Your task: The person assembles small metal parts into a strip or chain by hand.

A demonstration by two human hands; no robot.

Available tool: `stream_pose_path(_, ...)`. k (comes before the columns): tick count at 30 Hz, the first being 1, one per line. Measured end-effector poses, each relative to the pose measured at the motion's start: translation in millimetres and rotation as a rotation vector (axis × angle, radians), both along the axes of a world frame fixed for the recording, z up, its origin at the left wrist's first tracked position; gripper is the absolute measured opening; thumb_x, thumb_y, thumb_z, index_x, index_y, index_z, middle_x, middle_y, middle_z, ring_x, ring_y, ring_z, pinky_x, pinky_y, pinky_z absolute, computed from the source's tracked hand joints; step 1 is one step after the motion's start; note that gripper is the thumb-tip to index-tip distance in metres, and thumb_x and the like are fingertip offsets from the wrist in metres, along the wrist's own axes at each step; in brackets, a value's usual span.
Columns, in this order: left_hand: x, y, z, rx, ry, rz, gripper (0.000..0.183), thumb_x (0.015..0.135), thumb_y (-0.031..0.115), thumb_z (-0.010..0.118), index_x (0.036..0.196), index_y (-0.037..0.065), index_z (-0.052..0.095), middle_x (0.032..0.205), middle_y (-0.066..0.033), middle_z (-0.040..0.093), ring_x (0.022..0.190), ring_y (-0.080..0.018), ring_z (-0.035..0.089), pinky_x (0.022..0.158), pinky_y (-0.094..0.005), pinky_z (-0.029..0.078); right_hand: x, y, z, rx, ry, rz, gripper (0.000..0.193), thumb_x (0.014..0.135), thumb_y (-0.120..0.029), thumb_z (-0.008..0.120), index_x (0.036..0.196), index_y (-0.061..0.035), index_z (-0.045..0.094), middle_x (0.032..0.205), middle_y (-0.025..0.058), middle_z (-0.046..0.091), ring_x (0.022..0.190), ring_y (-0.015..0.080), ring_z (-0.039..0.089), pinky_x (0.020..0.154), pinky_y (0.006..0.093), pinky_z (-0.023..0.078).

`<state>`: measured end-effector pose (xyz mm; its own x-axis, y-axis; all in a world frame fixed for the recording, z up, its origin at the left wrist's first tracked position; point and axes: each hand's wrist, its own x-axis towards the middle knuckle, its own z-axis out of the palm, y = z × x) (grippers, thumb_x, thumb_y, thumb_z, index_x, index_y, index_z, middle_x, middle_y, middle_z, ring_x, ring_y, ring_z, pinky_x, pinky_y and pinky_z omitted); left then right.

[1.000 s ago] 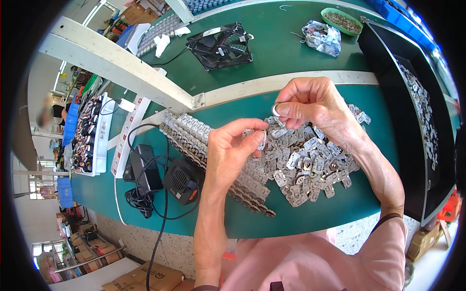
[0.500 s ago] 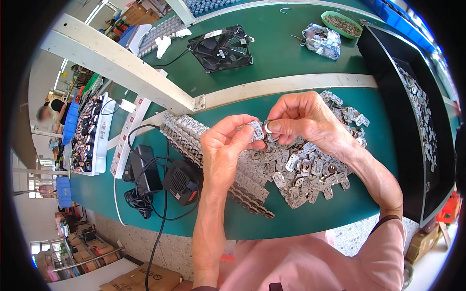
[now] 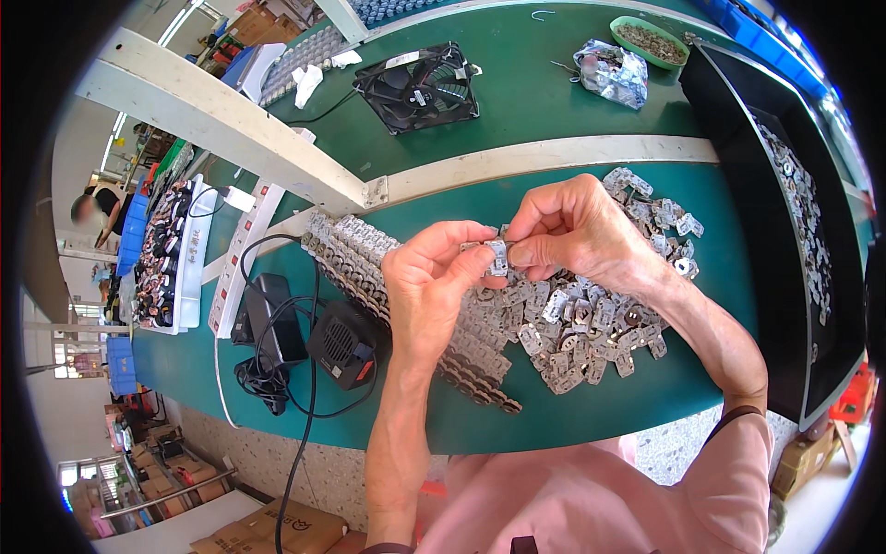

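Note:
Over the green bench my left hand pinches a small silver metal plate with cut-outs between thumb and fingers. My right hand meets it from the right, its thumb and forefinger pinched together at the plate's right edge. The small round ring in those fingertips is now mostly hidden by them. Beneath and to the right of both hands lies a loose heap of similar metal plates, some with round discs set in them. Left of the heap, tight rows of stacked metal pieces slant past my left wrist.
A black tray with more plates stands at the right. Behind the white rail are a black fan, a plastic bag and a green bowl. Left are a black device, cables, a power strip and a white bin.
My right fingertips have brought the round ring against the metal plate, and the ring has gone mostly out of sight. The left hand has turned the plate slightly.

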<state>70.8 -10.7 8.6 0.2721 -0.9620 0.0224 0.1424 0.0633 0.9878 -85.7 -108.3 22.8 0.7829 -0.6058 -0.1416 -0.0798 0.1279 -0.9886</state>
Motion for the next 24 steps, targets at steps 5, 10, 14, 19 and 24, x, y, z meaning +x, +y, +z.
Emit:
stream_pose_path(5, -5.6, 0.6, -1.2, -0.012, -0.023, 0.044, 0.015, 0.080, -0.005, 0.061, 0.095, -0.006, 0.064, 0.086, -0.0103, 0.065, 0.074, -0.0138, 0.063, 0.058, -0.0287, 0.058, 2.3, 0.9, -7.0, 0.019, -0.024, -0.019, 0.006, 0.078, -0.002, 0.069, 0.081, 0.0016, 0.065, 0.070, 0.0066, 0.065, 0.059, 0.0089, 0.062, 0.053, 0.0204, 0.051)
stream_pose_path(10, -7.7, 1.6, -4.0, 0.018, -0.037, 0.076, 0.021, 0.080, -0.004, 0.062, 0.100, -0.006, 0.063, 0.087, -0.0115, 0.065, 0.074, -0.0149, 0.064, 0.059, -0.0281, 0.058, 3.1, 2.0, -7.2, 0.006, -0.019, -0.029, 0.007, 0.078, -0.003, 0.070, 0.080, 0.0015, 0.065, 0.069, 0.0071, 0.065, 0.058, 0.0092, 0.062, 0.053, 0.0204, 0.051)
stream_pose_path(14, -10.1, -0.8, -1.9, 0.021, -0.009, 0.093, 0.021, 0.081, -0.002, 0.062, 0.101, -0.005, 0.064, 0.087, -0.0111, 0.065, 0.072, -0.0147, 0.064, 0.059, -0.0281, 0.058, 2.7, 0.7, -5.9, 0.011, -0.004, -0.044, 0.007, 0.077, -0.003, 0.070, 0.080, 0.0012, 0.066, 0.069, 0.0070, 0.065, 0.058, 0.0093, 0.062, 0.053, 0.0202, 0.051)
stream_pose_path(19, -0.7, -0.2, 4.2, 0.040, -0.026, 0.045, 0.017, 0.082, 0.003, 0.063, 0.098, -0.004, 0.065, 0.084, -0.0107, 0.065, 0.072, -0.0140, 0.063, 0.060, -0.0274, 0.057, -0.4, -3.0, 1.1, -0.047, -0.008, -0.067, 0.008, 0.078, -0.005, 0.068, 0.080, 0.0028, 0.065, 0.066, 0.0076, 0.064, 0.059, 0.0115, 0.062, 0.054, 0.0229, 0.051)
stream_pose_path(24, 0.0, -0.7, 1.6, -0.004, 0.008, 0.040, 0.014, 0.083, 0.004, 0.062, 0.092, -0.005, 0.066, 0.084, -0.0107, 0.066, 0.071, -0.0143, 0.063, 0.059, -0.0264, 0.056, -0.1, -1.7, -1.9, -0.025, -0.014, -0.013, 0.012, 0.081, -0.009, 0.066, 0.085, 0.0023, 0.063, 0.070, 0.0066, 0.064, 0.061, 0.0107, 0.062, 0.057, 0.0223, 0.052)
